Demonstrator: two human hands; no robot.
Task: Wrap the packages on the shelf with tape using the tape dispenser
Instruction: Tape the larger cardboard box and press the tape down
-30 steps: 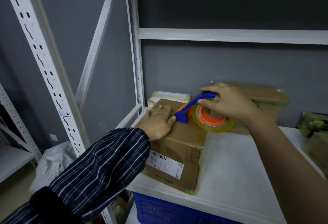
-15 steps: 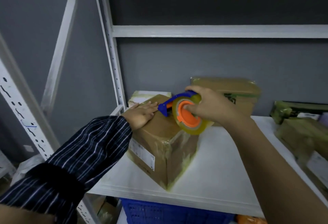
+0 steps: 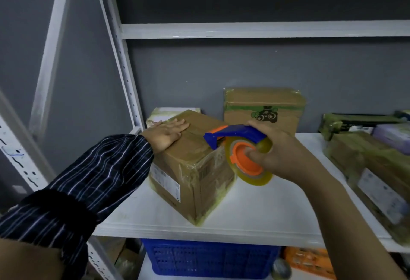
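Left forearm, in a dark striped sleeve (image 3: 93, 175), enters from 8 o'clock and reaches up toward centre. Left hand (image 3: 166, 134) lies palm down on the top face of the cardboard box (image 3: 190, 175), fingers straight and together, pointing toward 2 o'clock; it presses flat and grips nothing. The box stands on the white shelf (image 3: 255, 213), turned with one corner toward the viewer, its edges glossy with tape. A small pale package (image 3: 172, 112) sits touching the box at its 11 o'clock. The tape dispenser (image 3: 235, 132), with a blue frame and an orange hub, meets the box's top right edge at its 3 o'clock, nose on the cardboard. Right arm, bare, enters from 5 o'clock. Right hand (image 3: 281, 153) grips the dispenser, fingers curled over the blue frame, thumb pressed into the hub. An upright box (image 3: 264, 106) stands at 12 o'clock of that hand; wrapped packages (image 3: 368, 168) lie at its 3 o'clock.
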